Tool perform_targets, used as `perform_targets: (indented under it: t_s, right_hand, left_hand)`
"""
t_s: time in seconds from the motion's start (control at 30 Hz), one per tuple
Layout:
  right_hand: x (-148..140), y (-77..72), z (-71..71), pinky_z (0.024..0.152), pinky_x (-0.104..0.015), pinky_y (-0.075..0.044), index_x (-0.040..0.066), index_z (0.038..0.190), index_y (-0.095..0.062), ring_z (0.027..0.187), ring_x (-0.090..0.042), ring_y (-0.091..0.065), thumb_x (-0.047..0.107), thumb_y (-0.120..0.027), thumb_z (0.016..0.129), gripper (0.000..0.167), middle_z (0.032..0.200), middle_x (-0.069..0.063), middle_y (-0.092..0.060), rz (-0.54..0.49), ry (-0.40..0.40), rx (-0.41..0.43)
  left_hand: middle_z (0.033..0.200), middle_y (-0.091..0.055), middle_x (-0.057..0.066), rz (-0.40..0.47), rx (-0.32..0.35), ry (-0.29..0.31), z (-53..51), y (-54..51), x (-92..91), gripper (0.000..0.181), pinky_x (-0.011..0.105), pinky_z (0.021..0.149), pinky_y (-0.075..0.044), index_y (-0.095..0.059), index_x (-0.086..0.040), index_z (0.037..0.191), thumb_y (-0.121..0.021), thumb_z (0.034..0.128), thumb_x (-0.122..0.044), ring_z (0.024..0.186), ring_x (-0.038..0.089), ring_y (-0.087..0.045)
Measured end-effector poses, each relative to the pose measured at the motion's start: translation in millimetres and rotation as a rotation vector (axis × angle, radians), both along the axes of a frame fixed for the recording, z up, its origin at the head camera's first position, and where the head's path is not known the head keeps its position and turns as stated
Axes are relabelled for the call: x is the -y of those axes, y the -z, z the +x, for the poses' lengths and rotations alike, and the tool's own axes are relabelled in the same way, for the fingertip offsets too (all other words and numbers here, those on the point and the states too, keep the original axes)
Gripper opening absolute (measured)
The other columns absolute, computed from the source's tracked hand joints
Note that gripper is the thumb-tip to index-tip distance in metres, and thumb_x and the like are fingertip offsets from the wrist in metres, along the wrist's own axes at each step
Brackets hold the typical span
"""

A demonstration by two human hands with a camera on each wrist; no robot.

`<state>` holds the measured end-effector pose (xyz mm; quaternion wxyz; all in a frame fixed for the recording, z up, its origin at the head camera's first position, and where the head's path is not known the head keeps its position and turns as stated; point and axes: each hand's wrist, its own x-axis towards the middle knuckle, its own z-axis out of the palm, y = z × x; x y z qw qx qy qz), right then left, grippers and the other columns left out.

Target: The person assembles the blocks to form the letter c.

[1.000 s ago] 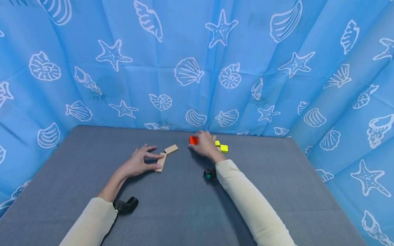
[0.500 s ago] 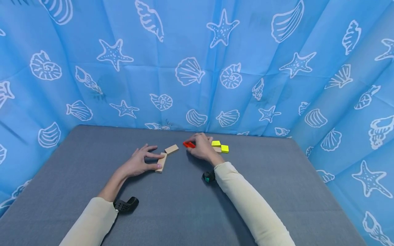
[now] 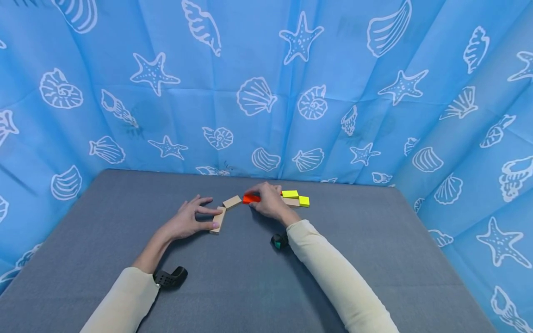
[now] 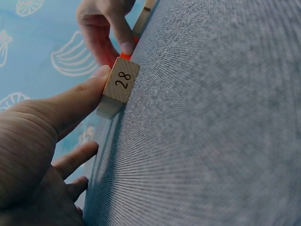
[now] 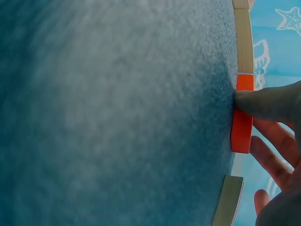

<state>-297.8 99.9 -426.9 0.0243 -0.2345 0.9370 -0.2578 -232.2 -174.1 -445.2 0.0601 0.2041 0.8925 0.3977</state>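
Note:
My left hand [image 3: 187, 222] holds a plain wooden block [image 3: 218, 221] with thumb and index finger, its other fingers spread. The block lies on the grey cloth; its end reads 28 in the left wrist view [image 4: 122, 81]. A second wooden block [image 3: 232, 202] lies angled off its far end. My right hand [image 3: 270, 201] pinches a red block [image 5: 242, 127], with the thumb on its near long side. The red block's left end appears to meet the second wooden block. Part of the red block is hidden under my fingers in the head view.
Right of my right hand lie a wooden block [image 3: 290, 202] and two yellow blocks, one behind it [image 3: 290, 194] and another yellow block [image 3: 304, 201] at its end. A blue shell-print curtain [image 3: 266, 92] hangs along the back edge of the grey-covered table [image 3: 233, 286].
My right hand has moved left with the red block, turning it and bringing it against the second wooden block. More of the blocks at right now shows. My left hand has stayed put.

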Motion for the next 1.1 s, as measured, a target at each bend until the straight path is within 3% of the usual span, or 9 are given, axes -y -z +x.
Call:
perform_targets:
  t_s: [0.7, 1.1]
  right_hand:
    - [3.1, 1.8, -2.7, 0.099, -0.049, -0.027, 0.014, 0.128, -0.071, 0.119, -0.023, -0.057, 0.009, -0.075, 0.092, 0.037, 0.128, -0.003, -0.068, -0.007, -0.001, 0.006]
    - [-31.9, -3.2, -9.0, 0.099, -0.053, -0.023, 0.011, 0.137, -0.065, 0.131, -0.027, -0.046, 0.023, -0.082, 0.087, 0.054, 0.140, -0.006, -0.060, 0.067, 0.032, 0.000]
  left_hand:
    - [0.155, -0.039, 0.027, 0.001, 0.006, -0.003, -0.9, 0.9, 0.6, 0.043, 0.073, 0.113, 0.004, -0.073, -0.011, 0.127, -0.081, 0.0886, -0.029, 0.149, 0.054, -0.005]
    - [0.156, -0.038, 0.026, -0.010, 0.024, -0.005, -2.2, 0.7, 0.9, 0.044, 0.072, 0.114, 0.004, -0.072, -0.011, 0.128, -0.082, 0.0879, -0.028, 0.150, 0.053, -0.005]
